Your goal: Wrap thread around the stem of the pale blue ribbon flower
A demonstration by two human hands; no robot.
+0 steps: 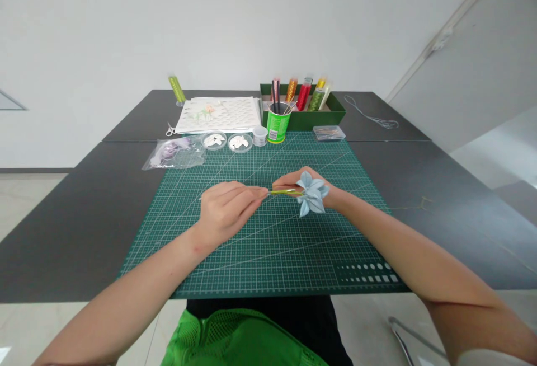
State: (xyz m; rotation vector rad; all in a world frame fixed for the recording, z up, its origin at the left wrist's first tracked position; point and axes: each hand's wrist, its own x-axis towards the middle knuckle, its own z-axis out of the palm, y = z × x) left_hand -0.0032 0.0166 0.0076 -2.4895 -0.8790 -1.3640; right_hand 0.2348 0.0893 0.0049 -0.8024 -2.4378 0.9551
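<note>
A pale blue fabric flower (312, 192) with a thin green stem (285, 192) is held just above the green cutting mat (268, 243). My right hand (298, 183) is closed around the flower's base, mostly hidden behind the petals. My left hand (226, 208) pinches the free left end of the stem between thumb and fingertips. Both hands hover over the middle of the mat.
At the back stand a green cup (277, 123) of tools, a green tray (304, 114) of thread tubes, two small dishes (240, 142) of white petals, a small white pot (259, 135), a plastic bag (174, 153), printed sheets (220, 114) and a clear box (329, 132).
</note>
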